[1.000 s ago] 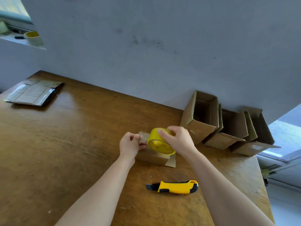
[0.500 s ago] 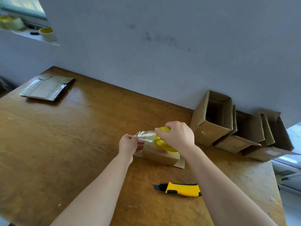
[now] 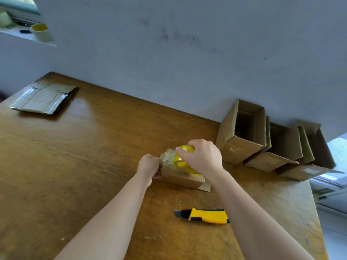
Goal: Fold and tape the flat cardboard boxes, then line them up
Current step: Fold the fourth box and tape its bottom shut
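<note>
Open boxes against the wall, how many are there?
3, side by side at the table's right end: left box, middle box, right box. None looks hidden behind them.

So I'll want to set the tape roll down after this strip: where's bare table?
The widest bare wood is the table's left half, between the flat cardboard stack and the left hand. Another strip runs along the wall from that stack to the row of open boxes. It is crowded round the box being taped, the knife and the right corner.
</note>
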A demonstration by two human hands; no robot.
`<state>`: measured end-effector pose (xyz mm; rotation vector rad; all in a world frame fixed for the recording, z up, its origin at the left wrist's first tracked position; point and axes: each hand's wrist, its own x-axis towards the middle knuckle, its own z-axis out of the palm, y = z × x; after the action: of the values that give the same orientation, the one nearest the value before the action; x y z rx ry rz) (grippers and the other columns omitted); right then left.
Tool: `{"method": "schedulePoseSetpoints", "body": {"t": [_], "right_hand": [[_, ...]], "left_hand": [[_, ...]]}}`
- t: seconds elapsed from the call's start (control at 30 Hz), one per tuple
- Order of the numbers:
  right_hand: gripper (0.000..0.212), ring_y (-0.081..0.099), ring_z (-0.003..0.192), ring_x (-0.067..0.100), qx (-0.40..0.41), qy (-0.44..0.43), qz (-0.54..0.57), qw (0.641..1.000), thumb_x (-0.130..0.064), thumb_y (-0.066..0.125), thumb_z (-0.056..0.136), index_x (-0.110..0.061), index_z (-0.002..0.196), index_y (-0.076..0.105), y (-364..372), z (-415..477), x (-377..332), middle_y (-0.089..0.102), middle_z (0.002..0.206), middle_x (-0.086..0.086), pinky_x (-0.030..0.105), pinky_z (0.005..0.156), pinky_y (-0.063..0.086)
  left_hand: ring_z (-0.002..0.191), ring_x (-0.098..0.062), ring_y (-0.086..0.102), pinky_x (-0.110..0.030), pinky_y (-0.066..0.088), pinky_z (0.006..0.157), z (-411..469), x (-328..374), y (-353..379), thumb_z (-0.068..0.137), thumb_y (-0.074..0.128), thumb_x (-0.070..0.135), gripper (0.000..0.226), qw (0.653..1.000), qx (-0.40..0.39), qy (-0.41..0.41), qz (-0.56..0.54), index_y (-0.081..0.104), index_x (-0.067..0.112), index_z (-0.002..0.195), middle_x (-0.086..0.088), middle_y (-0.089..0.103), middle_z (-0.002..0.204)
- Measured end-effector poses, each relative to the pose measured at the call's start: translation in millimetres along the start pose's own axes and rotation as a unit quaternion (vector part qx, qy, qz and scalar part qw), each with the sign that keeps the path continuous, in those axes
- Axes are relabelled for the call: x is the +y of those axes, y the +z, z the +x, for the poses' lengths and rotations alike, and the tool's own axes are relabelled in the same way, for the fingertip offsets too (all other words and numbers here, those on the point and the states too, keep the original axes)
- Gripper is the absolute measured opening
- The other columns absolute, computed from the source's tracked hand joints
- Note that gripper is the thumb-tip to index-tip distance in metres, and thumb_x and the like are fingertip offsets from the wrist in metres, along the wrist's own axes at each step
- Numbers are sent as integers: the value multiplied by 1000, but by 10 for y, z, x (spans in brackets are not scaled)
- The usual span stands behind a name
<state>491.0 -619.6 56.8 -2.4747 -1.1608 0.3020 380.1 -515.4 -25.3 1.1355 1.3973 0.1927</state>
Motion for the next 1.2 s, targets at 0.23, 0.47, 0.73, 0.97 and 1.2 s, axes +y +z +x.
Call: {"method": "schedulePoseSetpoints", "body": {"t": [0.23,0.47,0.73,0.97,1.2], "right_hand": [[42,43,52,8,-9,1,12,1000,-55,56,88,-27,57,47,5,7,-4,45,54,-9,20,45,26],[47,40,48,9,-5,8,21,1000,-52,59,87,-26,52,42,-11,8,-15,41,51,-8,20,43,24],[44,44,50,10,4,10,24,1000,-54,58,86,-24,54,48,20,16,-12,45,53,-7,20,44,27],[45,42,50,8,0,-11,31,999,-58,55,86,-28,55,44,9,-7,6,43,53,-9,18,46,27],[45,47,58,12,-116,41,286,950,-46,61,90,-7,66,62,-90,61,233,50,60,1,28,57,39]], "left_hand": [[62,-17,46,-26,38,53,-22,59,53,97,41,11,31,997,-38,-60,21,61,8,121,-9,55,78],[96,-22,57,-30,48,73,27,-65,-37,92,58,15,40,985,46,39,164,45,11,130,-7,58,111],[96,-13,60,-28,51,83,-141,-111,187,103,36,24,29,962,67,231,133,64,21,111,2,66,106],[110,-13,53,-27,45,88,-14,31,262,105,30,25,34,985,-48,167,16,59,25,123,3,59,120],[98,-15,55,-30,43,79,77,-42,315,104,30,26,29,971,-22,218,92,58,24,113,2,61,104]]}}
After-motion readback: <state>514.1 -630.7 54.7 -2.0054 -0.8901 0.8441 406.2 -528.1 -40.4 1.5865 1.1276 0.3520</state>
